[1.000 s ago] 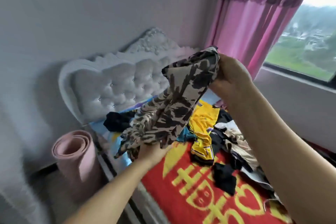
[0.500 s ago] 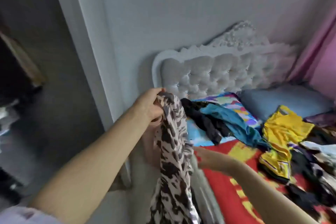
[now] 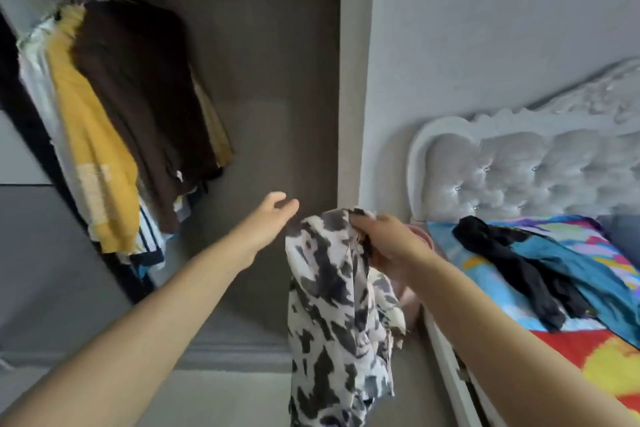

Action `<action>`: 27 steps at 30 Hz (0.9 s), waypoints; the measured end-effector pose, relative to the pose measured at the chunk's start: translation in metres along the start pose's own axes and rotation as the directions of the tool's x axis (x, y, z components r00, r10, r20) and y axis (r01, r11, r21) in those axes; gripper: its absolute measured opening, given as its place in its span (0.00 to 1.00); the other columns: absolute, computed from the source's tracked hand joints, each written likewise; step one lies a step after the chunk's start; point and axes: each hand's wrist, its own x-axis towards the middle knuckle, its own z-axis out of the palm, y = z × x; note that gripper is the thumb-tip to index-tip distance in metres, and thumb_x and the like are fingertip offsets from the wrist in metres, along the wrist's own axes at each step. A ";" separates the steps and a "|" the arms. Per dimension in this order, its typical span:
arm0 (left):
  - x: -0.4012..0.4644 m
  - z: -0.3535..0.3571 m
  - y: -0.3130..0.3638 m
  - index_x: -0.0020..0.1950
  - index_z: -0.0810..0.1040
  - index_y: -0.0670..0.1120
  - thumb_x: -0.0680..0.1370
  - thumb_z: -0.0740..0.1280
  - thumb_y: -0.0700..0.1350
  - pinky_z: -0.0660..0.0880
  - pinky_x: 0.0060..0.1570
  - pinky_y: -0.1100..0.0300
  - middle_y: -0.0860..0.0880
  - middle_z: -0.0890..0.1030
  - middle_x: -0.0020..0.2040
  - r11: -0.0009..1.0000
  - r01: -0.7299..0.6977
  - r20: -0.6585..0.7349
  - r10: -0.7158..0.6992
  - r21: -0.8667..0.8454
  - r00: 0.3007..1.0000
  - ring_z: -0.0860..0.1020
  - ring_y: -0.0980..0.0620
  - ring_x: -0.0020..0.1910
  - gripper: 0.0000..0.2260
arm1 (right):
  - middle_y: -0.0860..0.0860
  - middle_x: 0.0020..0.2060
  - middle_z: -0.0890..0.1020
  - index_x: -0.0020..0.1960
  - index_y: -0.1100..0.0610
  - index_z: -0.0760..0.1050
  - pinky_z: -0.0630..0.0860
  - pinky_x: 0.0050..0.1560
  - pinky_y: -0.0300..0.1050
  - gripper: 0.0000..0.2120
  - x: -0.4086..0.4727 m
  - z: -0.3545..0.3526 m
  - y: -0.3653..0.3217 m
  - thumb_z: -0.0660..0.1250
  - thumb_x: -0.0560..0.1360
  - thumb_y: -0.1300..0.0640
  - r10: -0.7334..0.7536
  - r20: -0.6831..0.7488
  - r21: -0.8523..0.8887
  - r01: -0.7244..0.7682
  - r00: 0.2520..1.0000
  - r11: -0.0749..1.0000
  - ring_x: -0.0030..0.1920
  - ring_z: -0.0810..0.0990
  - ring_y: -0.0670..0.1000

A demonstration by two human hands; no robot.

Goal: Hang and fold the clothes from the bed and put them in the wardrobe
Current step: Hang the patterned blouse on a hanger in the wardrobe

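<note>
Closest in, the right hand [image 3: 384,243] grips the bunched top of a patterned garment [image 3: 332,315], fingers curled round the cloth. The garment is thin and cream-white, blotched all over with black and grey patches; it hangs limp from that grip in long folds, its lower end running out of the bottom of the view, just beside the edge of the bed [image 3: 450,364]. The left hand [image 3: 273,222] reaches forward beside the garment's top, fingers loosely spread and holding nothing. To the right, on the bed's bright multicoloured cover, lie a black garment [image 3: 512,260] and a teal garment [image 3: 595,274] beneath it, under a tufted grey headboard [image 3: 519,170]. Farther off on the left stands the open wardrobe [image 3: 270,80], where a brown top [image 3: 145,97] and a yellow top [image 3: 90,135] hang together from the rail.
</note>
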 end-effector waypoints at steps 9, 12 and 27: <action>-0.030 -0.099 -0.098 0.53 0.72 0.64 0.73 0.69 0.59 0.69 0.48 0.77 0.72 0.79 0.47 0.934 -0.326 0.236 0.287 0.147 0.928 0.76 0.73 0.49 0.12 | 0.53 0.34 0.73 0.42 0.63 0.69 0.75 0.26 0.36 0.11 0.070 0.119 -0.081 0.54 0.82 0.66 -0.008 -0.069 0.751 0.057 0.998 0.658 0.32 0.73 0.46; -0.008 -0.132 -0.095 0.42 0.78 0.51 0.80 0.64 0.46 0.71 0.46 0.57 0.51 0.82 0.39 0.964 -0.257 -0.159 0.266 0.075 0.951 0.79 0.55 0.40 0.08 | 0.52 0.24 0.75 0.40 0.61 0.68 0.73 0.23 0.34 0.13 0.086 0.129 -0.094 0.54 0.82 0.67 -0.073 -0.174 0.791 0.184 0.982 0.583 0.22 0.75 0.45; 0.121 -0.222 0.032 0.48 0.82 0.39 0.78 0.66 0.47 0.79 0.40 0.58 0.39 0.83 0.46 0.998 -0.020 0.269 0.037 -0.064 0.962 0.83 0.45 0.42 0.12 | 0.30 0.59 0.71 0.76 0.38 0.48 0.71 0.55 0.28 0.44 0.176 0.189 -0.040 0.73 0.71 0.48 -0.261 0.469 -0.541 0.508 0.844 0.670 0.58 0.75 0.32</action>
